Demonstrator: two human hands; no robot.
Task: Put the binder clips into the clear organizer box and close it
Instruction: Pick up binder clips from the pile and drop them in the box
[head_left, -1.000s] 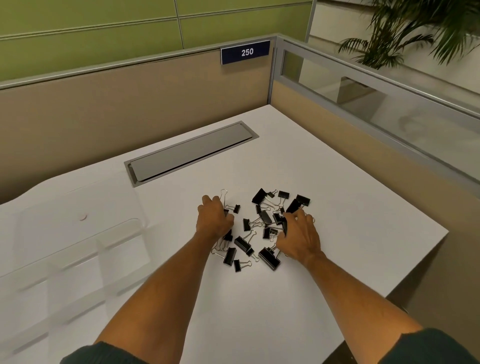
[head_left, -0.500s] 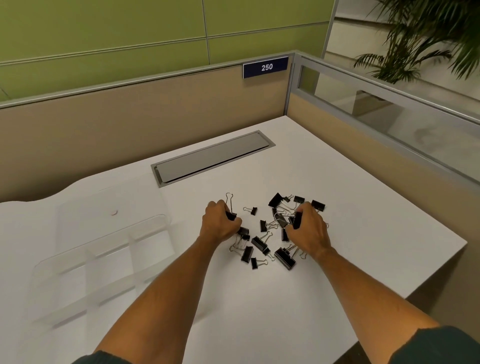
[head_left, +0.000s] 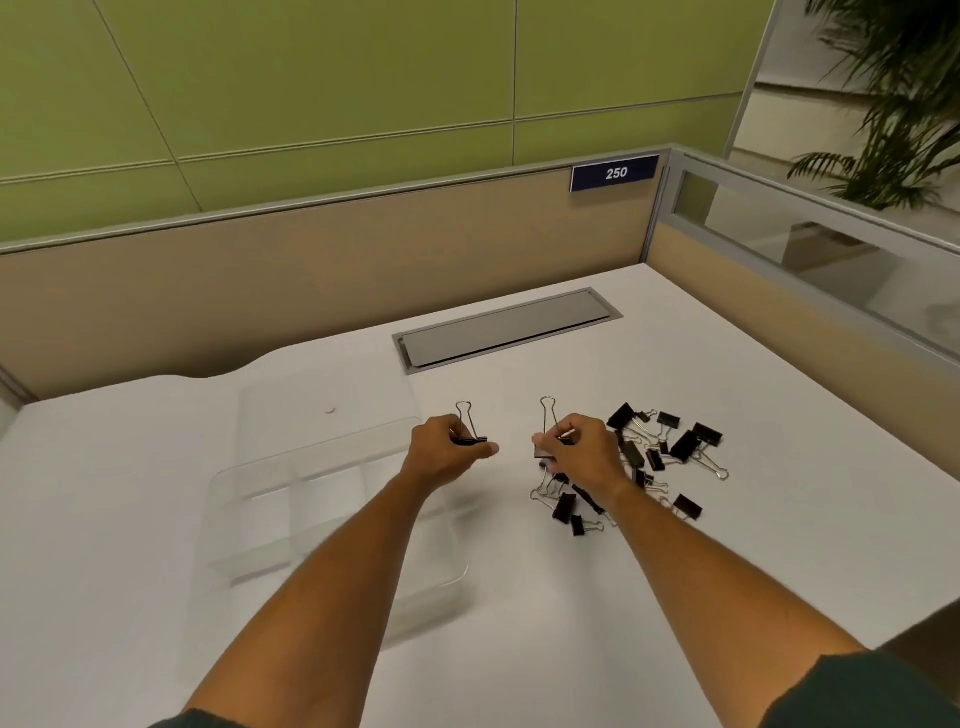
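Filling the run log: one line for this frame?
left hand: grips clip | right hand: grips clip | pile: on desk | organizer box: open, no clips seen inside

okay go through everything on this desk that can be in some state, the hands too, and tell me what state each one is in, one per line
left hand: grips a binder clip, wire handle up
right hand: grips binder clips, one wire handle up
clear organizer box: open, its compartments show no clips
lid: swung back, lying flat on the desk
loose binder clips: scattered on the desk, outside the box
grey cable hatch: shut
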